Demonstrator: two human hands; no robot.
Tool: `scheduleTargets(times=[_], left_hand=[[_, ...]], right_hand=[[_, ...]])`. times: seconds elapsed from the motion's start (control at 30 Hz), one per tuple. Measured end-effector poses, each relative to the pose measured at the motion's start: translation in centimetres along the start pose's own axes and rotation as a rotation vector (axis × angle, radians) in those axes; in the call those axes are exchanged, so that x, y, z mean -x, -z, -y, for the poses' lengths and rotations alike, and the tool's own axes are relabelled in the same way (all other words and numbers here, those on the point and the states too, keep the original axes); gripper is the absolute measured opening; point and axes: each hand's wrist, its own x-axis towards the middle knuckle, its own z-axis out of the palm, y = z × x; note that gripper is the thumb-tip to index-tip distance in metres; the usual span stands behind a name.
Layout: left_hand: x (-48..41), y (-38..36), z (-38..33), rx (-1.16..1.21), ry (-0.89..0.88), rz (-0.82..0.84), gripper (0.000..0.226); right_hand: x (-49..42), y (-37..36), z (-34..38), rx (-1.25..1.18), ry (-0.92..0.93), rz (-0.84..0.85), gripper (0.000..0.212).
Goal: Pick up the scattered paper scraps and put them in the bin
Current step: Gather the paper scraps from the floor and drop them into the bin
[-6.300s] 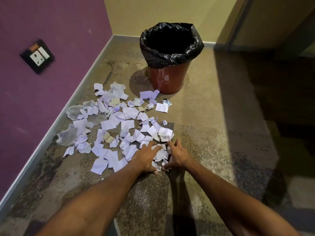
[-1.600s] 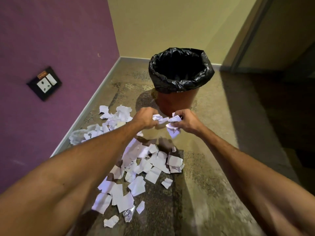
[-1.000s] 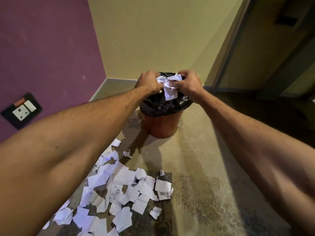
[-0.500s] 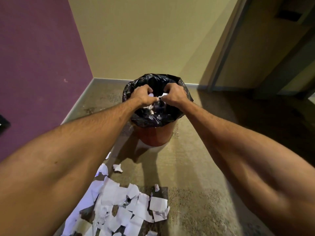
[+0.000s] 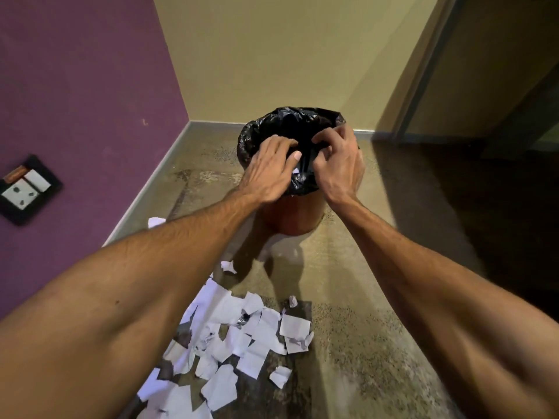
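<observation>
The left hand (image 5: 269, 173) is positioned over the near left rim of the bin (image 5: 290, 217), palm down, fingers extended and relaxed, holding nothing. The right hand (image 5: 338, 164) is positioned over the near right rim, fingers loosely curled and separated, also holding nothing. Both hands are above the mouth of the bin and just beside each other, not touching. A small white scrap (image 5: 295, 170) is visible in the gap between them, against the black liner (image 5: 290, 119); whether it rests on the liner cannot be determined. The liner is folded over the rim of the red bin, which stands upright on the floor (image 5: 348, 297) near the far corner of the room. The remaining paper scraps (image 5: 242, 337) lie on the floor near the person, well apart from both hands, in a loose overlapping heap below the left forearm. One scrap (image 5: 228, 266) lies near the base of the bin. Another (image 5: 155, 221) lies beside the skirting of the purple wall (image 5: 90, 86) on the left. A wall socket (image 5: 25, 189) is mounted on that wall.
</observation>
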Motion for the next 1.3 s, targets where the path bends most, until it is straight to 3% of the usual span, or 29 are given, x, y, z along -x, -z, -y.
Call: scheduleTargets(times=[0.17, 0.27, 0.33, 0.43, 0.47, 0.53, 0.6, 0.67, 0.73, 0.93, 1.13, 1.3], left_hand=[[6.3, -0.6, -2.3, -0.026, 0.015, -0.148, 0.048], [11.8, -1.7, -2.2, -0.042, 0.09, -0.187, 0.044], [15.6, -2.8, -1.5, -0.052, 0.145, -0.149, 0.041], [21.2, -4.2, 0.5, -0.095, 0.215, 0.044, 0.043], [22.9, -4.5, 1.3, -0.11, 0.224, 0.146, 0.044], [25.7, -4.6, 2.7, -0.115, 0.242, 0.363, 0.05], [28.1, -4.6, 3.7, -0.127, 0.296, 0.563, 0.07], [29.9, -4.7, 4.5, -0.192, 0.343, 0.694, 0.095], [30.9, -4.9, 4.8, -0.246, 0.36, 0.76, 0.111], [30.8, -5.7, 5.1, -0.296, 0.432, 0.78, 0.123], [30.1, -6.6, 5.6, -0.302, 0.459, 0.823, 0.129], [30.2, -7.3, 6.0, -0.305, 0.409, 0.805, 0.106]], right_hand=[[4.1, 1.7, 0.4, 0.005, 0.003, -0.002, 0.025], [8.7, 1.9, -0.5, -0.037, -0.029, 0.116, 0.018], [12.0, 1.4, -1.7, -0.035, -0.055, 0.36, 0.017], [16.8, 0.6, -3.7, 0.057, -0.061, 0.937, 0.025], [18.4, 0.4, -4.0, 0.122, -0.067, 1.103, 0.033], [21.4, 0.3, -4.5, 0.265, -0.088, 1.294, 0.082], [23.8, 0.5, -4.8, 0.401, -0.117, 1.388, 0.127], [25.7, 0.5, -5.4, 0.478, -0.093, 1.41, 0.145], [26.9, 0.6, -5.7, 0.468, -0.086, 1.34, 0.15], [28.5, -0.9, -5.0, 0.38, -0.125, 1.274, 0.148], [30.0, -2.6, -3.0, 0.249, -0.111, 1.207, 0.123], [30.7, -3.8, -2.2, 0.186, -0.071, 1.192, 0.098]])
